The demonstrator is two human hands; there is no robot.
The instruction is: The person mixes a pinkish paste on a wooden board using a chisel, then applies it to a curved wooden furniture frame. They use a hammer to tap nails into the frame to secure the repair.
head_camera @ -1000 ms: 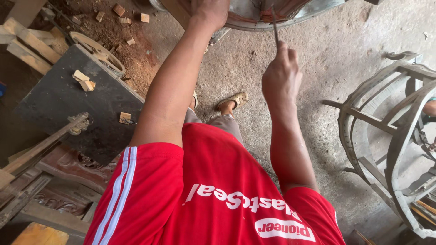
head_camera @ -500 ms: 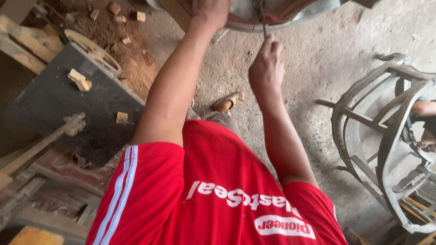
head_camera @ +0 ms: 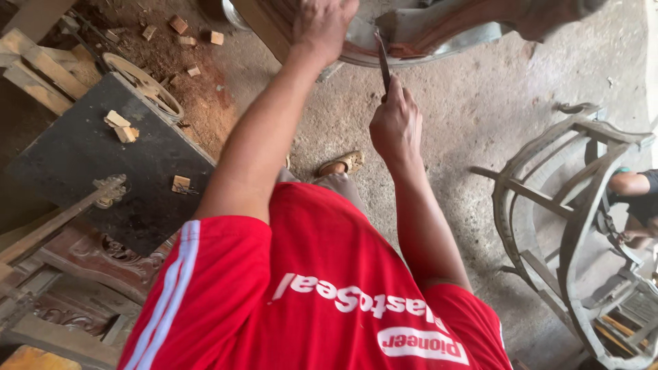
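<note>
- Curved wooden frame: the largest item in hand, at the top edge of the view above the concrete floor. It reads as a carved furniture part with a reddish inner face and a pale, dusty rim. Judged stiff and fairly heavy, and hard enough to need a cutting tool. Its full shape runs out of view. The safest hold looks to be the thick outer rim, away from the worked edge.
- Left hand: pressed down on the frame's rim with fingers curled over it, apparently steadying the piece. The grip detail is partly cut off by the view's edge.
- Right hand: closed in a fist around the lower end of a chisel, just below the frame.
- Chisel: a narrow, dark metal blade standing nearly upright, its tip at or against the frame's reddish inner edge. I cannot tell whether it has bitten in. Judged rigid, light and sharp at the tip, so best held low on the shank, as here.
- Surroundings: a bare chair frame stands well apart on the person's right. A dark board carrying small wood blocks lies on the left. Sawdust and offcuts lie beyond it.
- Another person's limb shows at the right edge, not engaged with the frame.
</note>
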